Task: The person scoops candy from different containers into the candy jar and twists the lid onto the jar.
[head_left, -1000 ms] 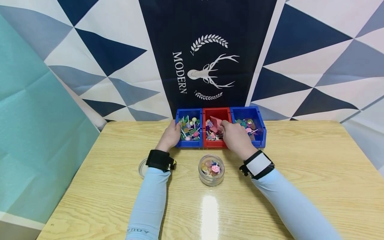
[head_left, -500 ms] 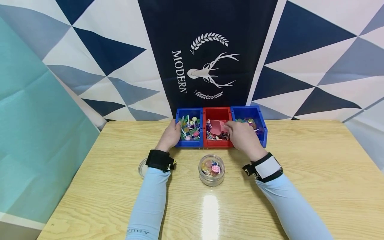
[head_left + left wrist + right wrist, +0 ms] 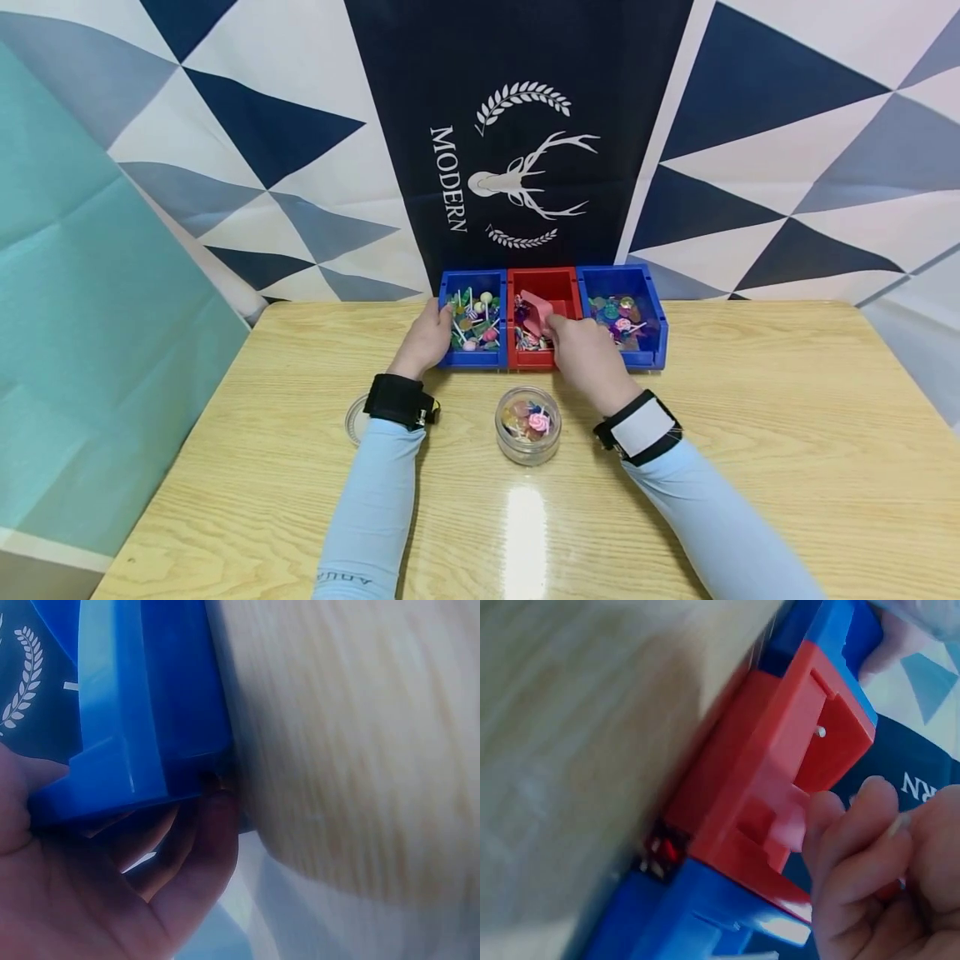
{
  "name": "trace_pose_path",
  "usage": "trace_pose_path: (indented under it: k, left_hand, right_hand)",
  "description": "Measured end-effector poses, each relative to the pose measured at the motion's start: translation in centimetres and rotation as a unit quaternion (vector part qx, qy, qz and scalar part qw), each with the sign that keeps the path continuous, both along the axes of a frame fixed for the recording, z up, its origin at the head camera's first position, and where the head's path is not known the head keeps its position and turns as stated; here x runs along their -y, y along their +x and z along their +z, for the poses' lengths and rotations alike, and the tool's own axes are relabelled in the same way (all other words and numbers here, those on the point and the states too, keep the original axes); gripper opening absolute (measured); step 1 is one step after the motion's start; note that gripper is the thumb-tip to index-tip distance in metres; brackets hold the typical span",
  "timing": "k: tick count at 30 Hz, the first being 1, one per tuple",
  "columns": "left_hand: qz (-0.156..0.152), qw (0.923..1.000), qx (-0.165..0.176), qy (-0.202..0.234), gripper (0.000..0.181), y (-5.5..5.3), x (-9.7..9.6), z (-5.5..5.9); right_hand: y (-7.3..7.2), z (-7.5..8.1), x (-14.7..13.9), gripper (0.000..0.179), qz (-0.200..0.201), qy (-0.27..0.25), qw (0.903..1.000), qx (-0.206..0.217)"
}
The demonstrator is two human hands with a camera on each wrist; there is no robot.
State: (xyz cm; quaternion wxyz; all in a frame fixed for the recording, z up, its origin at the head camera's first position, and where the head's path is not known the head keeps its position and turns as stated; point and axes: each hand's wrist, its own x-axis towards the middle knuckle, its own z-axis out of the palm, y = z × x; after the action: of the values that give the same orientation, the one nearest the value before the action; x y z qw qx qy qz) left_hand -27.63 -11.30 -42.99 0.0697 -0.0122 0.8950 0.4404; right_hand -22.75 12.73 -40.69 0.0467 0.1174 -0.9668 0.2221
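Two hands have curled fingers: at eleven o'clock from the glass jar (image 3: pixel 528 452), the left hand (image 3: pixel 425 342) grips the outer side of a blue bin (image 3: pixel 471 361); at twelve, the right hand (image 3: pixel 592 354) pinches a pink scoop (image 3: pixel 536 313) tilted over lollipops (image 3: pixel 528 341) in the red bin (image 3: pixel 532 361). A round lid (image 3: pixel 355 421) lies at nine.

arms (image 3: pixel 371 508): stretched forward | left hand (image 3: pixel 426 340): curled, gripping | right hand (image 3: pixel 592 358): fingers (image 3: pixel 862 874) bent inward, pinching
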Motion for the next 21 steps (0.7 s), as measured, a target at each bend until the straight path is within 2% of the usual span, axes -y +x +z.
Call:
trace_pose_path:
  k: [6,12,16,21]
  left_hand:
    - [0.001,1.0000,0.001,0.002,0.049,0.1,0.1,-0.1]
    - [0.000,1.0000,0.001,-0.003,0.049,0.0,0.1,-0.2]
    - [-0.002,1.0000,-0.001,-0.004,0.048,0.0,0.1,-0.1]
    - [-0.003,1.0000,-0.002,-0.003,0.049,0.0,0.1,0.0]
  right_hand:
    - [-0.1,0.6,-0.7,0.028,0.016,-0.023,0.9991,0.033]
    - [-0.3,0.1,-0.6,0.028,0.002,-0.112,0.9886,0.101]
    - [-0.2,-0.3,0.0,0.026,-0.019,-0.158,0.9818,0.104]
    - [-0.3,-0.2,-0.2,0.031,-0.041,-0.198,0.9735,0.107]
